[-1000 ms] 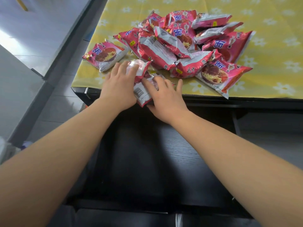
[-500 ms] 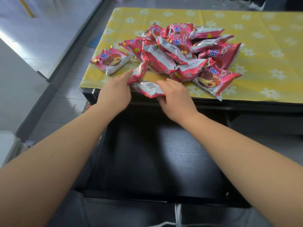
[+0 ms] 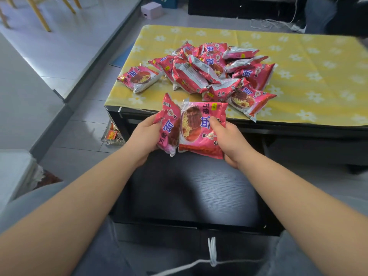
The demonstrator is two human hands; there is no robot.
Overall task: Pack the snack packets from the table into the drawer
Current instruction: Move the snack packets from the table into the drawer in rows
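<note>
Hands [image 3: 147,136]: two packets [image 3: 201,130], one each

Chair legs [image 3: 37,13] cut off at top, lower pile packets [image 3: 199,76] overlapped

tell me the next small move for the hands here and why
Probably lower both hands and set the packets down on the drawer floor. The left hand holds one pink packet and the right hand holds another, both lifted off the table just above the open drawer, which looks bare so far.
</note>
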